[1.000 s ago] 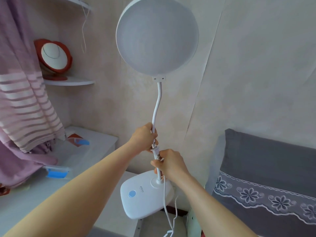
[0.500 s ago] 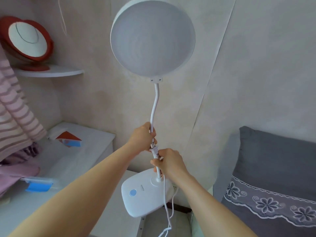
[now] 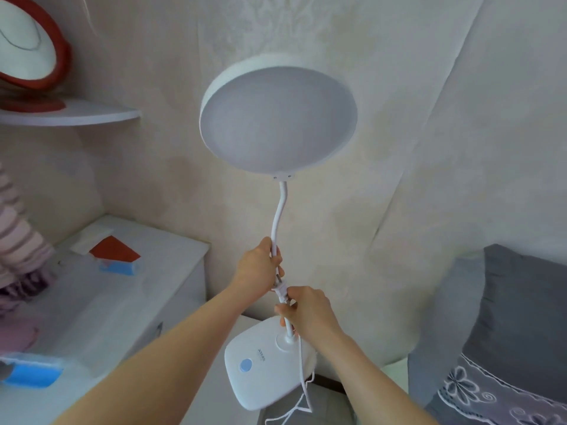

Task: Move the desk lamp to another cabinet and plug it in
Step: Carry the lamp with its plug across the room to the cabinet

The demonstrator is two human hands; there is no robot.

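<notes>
I hold a white desk lamp (image 3: 277, 118) in the air, its round head up near the wall and its square base (image 3: 260, 369) with a blue button low in front of me. My left hand (image 3: 259, 266) grips the thin neck. Just below it, my right hand (image 3: 306, 311) grips the lower neck together with the white plug (image 3: 280, 289), whose prongs point up. The white cord (image 3: 303, 384) dangles from the base. A white cabinet (image 3: 129, 302) stands at the left, beside and below the lamp.
The cabinet top carries a red card (image 3: 115, 250), blue packets (image 3: 30, 374) and folded paper. A corner shelf (image 3: 70, 113) holds a red-framed mirror (image 3: 27, 47). A striped pink curtain (image 3: 18, 240) hangs at the far left. Grey pillows (image 3: 506, 332) lie at the right.
The view has swung right and up, so the lamp head now sits lower in frame. Both hands keep the same grip on the neck and plug.
</notes>
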